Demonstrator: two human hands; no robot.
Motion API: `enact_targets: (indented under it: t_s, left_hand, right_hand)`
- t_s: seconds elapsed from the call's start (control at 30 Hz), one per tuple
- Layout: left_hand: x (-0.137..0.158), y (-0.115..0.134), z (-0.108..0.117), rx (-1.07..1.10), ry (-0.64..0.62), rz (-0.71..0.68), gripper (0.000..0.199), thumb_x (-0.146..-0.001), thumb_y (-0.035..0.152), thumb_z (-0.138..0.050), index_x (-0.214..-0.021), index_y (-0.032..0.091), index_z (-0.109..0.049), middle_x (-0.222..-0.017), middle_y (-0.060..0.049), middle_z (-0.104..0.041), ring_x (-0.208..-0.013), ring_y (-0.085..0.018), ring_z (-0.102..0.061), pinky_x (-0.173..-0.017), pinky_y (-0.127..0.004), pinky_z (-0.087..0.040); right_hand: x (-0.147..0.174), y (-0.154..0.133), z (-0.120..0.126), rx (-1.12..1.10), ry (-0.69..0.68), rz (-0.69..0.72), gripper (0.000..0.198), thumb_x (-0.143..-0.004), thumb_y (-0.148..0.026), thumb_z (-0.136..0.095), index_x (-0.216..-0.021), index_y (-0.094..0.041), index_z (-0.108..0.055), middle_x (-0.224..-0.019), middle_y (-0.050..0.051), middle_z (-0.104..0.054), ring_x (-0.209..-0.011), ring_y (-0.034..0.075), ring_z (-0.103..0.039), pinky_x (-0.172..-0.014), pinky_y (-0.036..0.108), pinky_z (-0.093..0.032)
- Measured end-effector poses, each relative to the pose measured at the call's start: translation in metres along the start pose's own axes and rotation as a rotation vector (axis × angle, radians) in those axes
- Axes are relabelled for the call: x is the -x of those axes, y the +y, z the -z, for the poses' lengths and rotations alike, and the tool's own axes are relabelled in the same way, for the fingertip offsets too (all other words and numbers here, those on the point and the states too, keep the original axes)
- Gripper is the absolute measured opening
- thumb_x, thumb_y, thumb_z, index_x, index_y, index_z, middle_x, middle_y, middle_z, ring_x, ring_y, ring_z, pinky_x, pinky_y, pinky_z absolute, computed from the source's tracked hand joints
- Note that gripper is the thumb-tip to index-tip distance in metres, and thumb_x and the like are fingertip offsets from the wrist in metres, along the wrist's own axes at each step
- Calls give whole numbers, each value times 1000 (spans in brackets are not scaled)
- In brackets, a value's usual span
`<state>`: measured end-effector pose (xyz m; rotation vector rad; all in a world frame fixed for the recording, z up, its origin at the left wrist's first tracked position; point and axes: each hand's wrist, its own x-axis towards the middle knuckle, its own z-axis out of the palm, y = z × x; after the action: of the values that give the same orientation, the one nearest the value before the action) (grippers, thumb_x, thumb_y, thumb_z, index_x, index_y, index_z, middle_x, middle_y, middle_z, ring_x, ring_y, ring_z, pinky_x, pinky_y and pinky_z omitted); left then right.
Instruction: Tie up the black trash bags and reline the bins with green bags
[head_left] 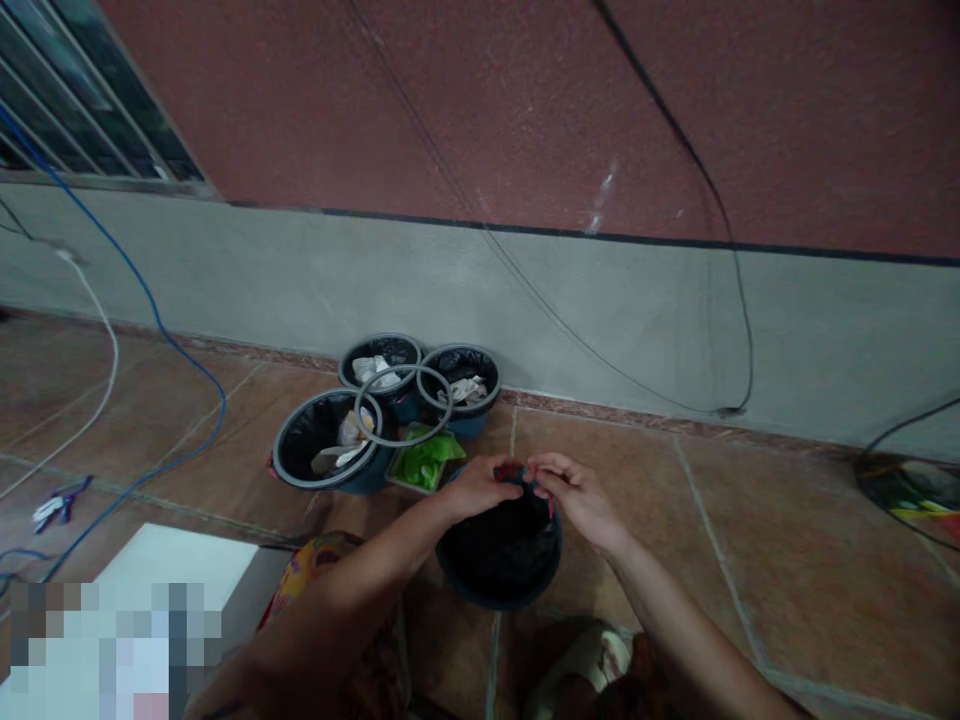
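A bin (499, 606) lined with a black garbage bag (499, 550) stands on the tiles in front of me. My left hand (484, 487) is closed on the bag's edge at the far rim. Close beside it, my right hand (576, 495) pinches the same edge, thumb and fingers together. A red strip (552, 505), like a drawstring, shows by the right fingers. What lies exactly between the fingertips is partly hidden.
By the wall are several lined bins with waste, one a front-left bin (285, 465). A loose grey ring (361, 405) rests across their rims. Green plastic (424, 460) fills a small tray. A blue cable (157, 310) and a white box (180, 560) are left.
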<state>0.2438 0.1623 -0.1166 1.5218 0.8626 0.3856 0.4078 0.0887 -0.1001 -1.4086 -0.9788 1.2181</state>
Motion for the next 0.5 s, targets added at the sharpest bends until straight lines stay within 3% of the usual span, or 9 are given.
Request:
enact_targets:
  t_s: [0.13,0.2,0.3,0.4,0.5]
  left_hand:
    - [-3,-7,-28,-136,-82,-181,36,-66,30,-75,-100,19,-71,-103,-5,-71,-94,-23,-63,-83,-30,-47]
    - [-6,-14,-42,-221,-69,-224,31,-68,32,-74,-97,20,-72,-105,-6,-70,-99,-25,-62,-87,-32,-46]
    - [-9,-30,-56,-290,-19,-132,14,-79,29,-62,-84,19,-71,-86,-6,-70,-86,-23,-63,-81,-32,-46]
    - [-9,-45,-56,-347,42,-6,22,-82,25,-55,-63,19,-64,-65,-5,-63,-72,-22,-62,-78,-33,-44]
    - [-8,-55,-50,-376,75,36,26,-80,25,-59,-54,21,-58,-59,-5,-59,-70,-23,-61,-80,-34,-43]
  right_hand:
    - [3,-10,-7,-209,-34,-62,30,-69,-39,-75,-92,-22,-69,-89,4,-73,-75,14,-64,-73,28,-51]
    - [3,-15,-11,-276,-37,-91,29,-68,-37,-76,-92,-22,-70,-89,4,-73,-78,15,-65,-73,28,-51]
    - [2,-20,-11,-345,-36,-117,27,-68,-35,-76,-91,-22,-70,-86,3,-72,-74,14,-64,-70,27,-51]
    - [-2,-21,3,-400,76,-91,25,-66,-32,-78,-87,-22,-70,-79,1,-71,-67,12,-63,-67,26,-51]
    - [-7,-20,24,-432,245,-81,23,-61,-30,-79,-81,-21,-69,-73,1,-70,-63,12,-61,-61,25,-51]
